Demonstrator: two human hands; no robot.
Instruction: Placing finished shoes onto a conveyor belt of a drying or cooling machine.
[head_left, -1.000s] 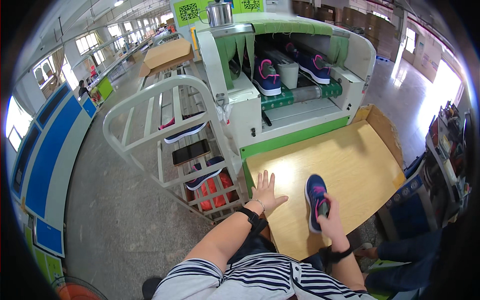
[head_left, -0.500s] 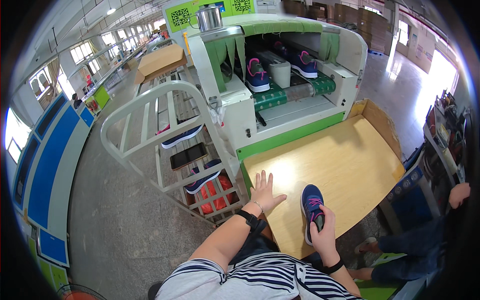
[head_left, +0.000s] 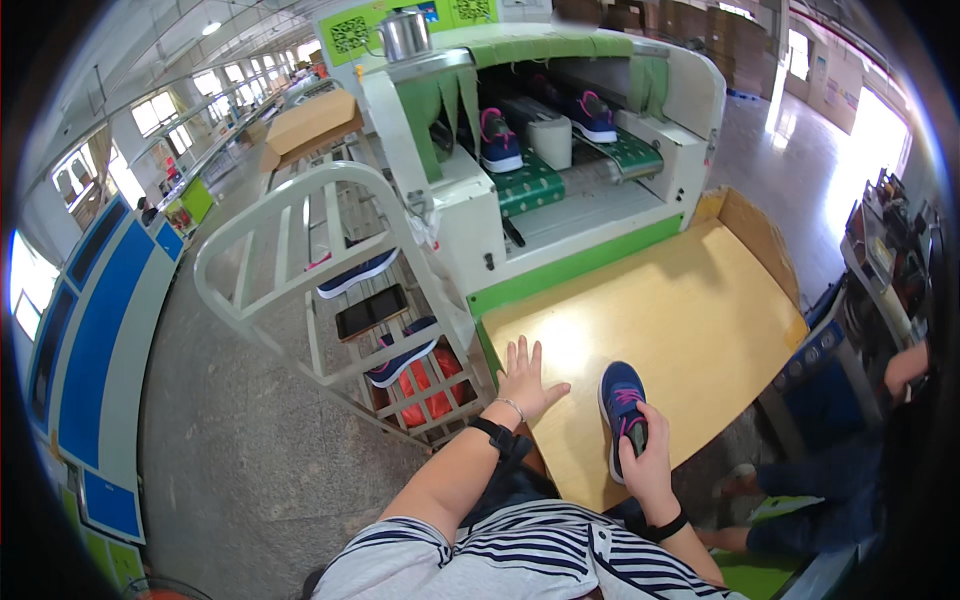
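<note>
My left hand (head_left: 528,382) lies flat on the wooden table board (head_left: 690,300), fingers spread, holding nothing. Near the board's front edge, my right hand (head_left: 652,462) is wrapped round the heel end of a navy sneaker (head_left: 622,392). The sneaker has pink laces, a white sole and a dark insert in its opening; its toe points away from me. Beyond the board stands a white and green tunnel machine (head_left: 470,225). In its mouth, a navy sneaker (head_left: 498,140) sits on the left green belt, with another sneaker (head_left: 594,118) on the right.
To the left, a metal rack (head_left: 290,280) bears a phone (head_left: 371,312), sneakers (head_left: 405,352) and something red (head_left: 427,390). A cardboard box (head_left: 312,125) lies farther along it. A steel pot (head_left: 404,36) tops the machine. At right is another person's hand (head_left: 906,366).
The view has shifted slightly, so the machine and rack appear a little farther left and higher. My left hand stays flat on the board, and my right keeps its hold on the sneaker.
</note>
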